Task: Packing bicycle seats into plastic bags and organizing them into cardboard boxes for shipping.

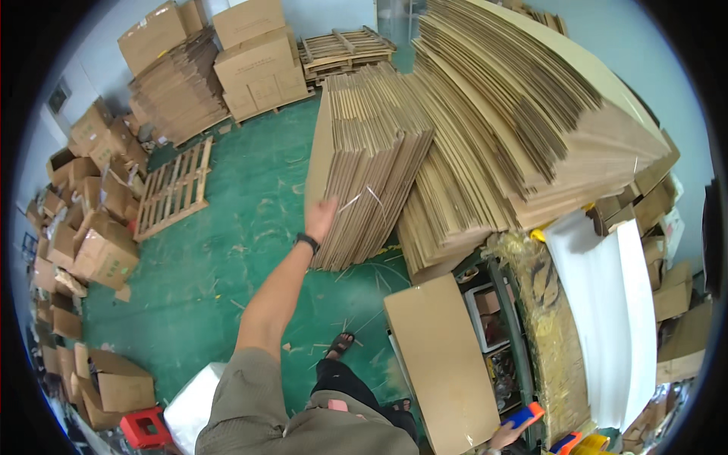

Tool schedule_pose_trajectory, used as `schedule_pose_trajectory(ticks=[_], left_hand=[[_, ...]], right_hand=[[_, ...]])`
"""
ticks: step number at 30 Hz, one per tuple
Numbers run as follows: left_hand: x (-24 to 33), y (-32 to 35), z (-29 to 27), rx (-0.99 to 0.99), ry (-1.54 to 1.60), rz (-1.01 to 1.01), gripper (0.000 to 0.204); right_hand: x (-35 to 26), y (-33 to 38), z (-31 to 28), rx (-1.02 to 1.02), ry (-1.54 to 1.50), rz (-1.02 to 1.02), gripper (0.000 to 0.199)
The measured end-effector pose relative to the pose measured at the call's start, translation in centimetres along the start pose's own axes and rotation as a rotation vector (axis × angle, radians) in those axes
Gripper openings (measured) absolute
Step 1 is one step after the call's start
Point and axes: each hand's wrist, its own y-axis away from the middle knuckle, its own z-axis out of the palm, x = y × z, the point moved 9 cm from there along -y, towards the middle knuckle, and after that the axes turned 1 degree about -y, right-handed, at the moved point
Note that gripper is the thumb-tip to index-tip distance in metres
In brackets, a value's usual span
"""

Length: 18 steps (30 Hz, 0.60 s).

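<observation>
My left hand [321, 219], with a black watch at the wrist, is closed at the left side of a standing bundle of flattened cardboard boxes [371, 144]. A thin white strap [350, 202] runs from its fingers across the bundle's folded edges. Low at the right, my right hand [503, 437] is closed around a blue hand tool with an orange end [526, 415]; its exact kind is unclear. Beside that hand lies a closed brown cardboard box [444, 356], long and flat-topped.
Tall stacks of flattened cardboard [516, 98] lean at the right. A bench [557, 341] carries white foam sheets [607, 303] and yellow tape [591, 446]. Used boxes [106, 246] crowd the left wall, near a wooden pallet [176, 189]. A red plastic stool [145, 429] stands lower left.
</observation>
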Motion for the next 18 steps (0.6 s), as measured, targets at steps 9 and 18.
schedule_pose_trajectory(ticks=[9,18], left_hand=[[1.8,-18.2,2.0,-0.057,0.161,-0.008,0.078],[1.7,-12.0,-2.1,0.053,0.073,0.103,0.069]], right_hand=[[-25.0,14.9,8.7,-0.536,0.168,0.327,0.035],[-40.7,16.0,17.7,-0.667,0.051,-0.133,0.03]])
